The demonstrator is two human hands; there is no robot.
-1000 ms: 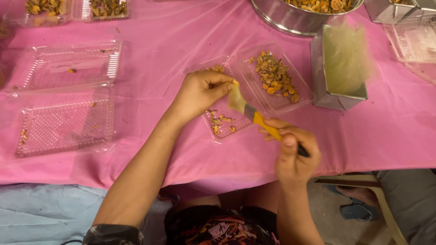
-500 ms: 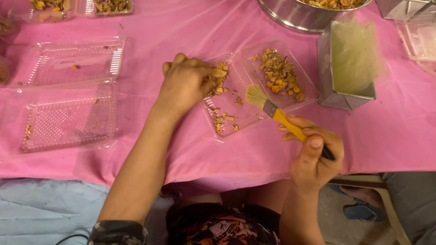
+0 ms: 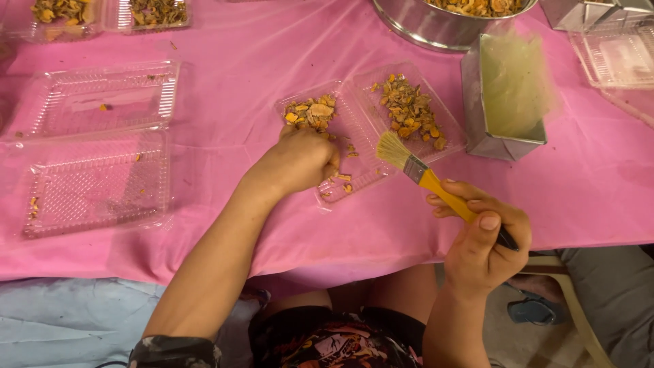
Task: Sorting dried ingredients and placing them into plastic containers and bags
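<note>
An open clear plastic clamshell box (image 3: 361, 129) lies on the pink tablecloth (image 3: 245, 61), with dried orange-brown pieces (image 3: 409, 109) in its far half and a smaller heap (image 3: 310, 112) in the near half. My left hand (image 3: 300, 160) rests fingers curled on the near half, over the loose bits. My right hand (image 3: 480, 238) grips a paintbrush (image 3: 426, 177) by its yellow handle, held above the table's front edge; the pale bristles point at the box's near corner.
Another open clamshell box (image 3: 102, 146) lies at the left. Two filled trays (image 3: 109, 13) sit at the far left. A steel bowl (image 3: 436, 24) of dried pieces and an open steel tin (image 3: 504, 95) stand at the back right, beside more clear boxes (image 3: 613, 54).
My left hand has slid from the box's far side back to its near half. My right hand with the brush has drawn slightly towards me, its bristles lifted off the box.
</note>
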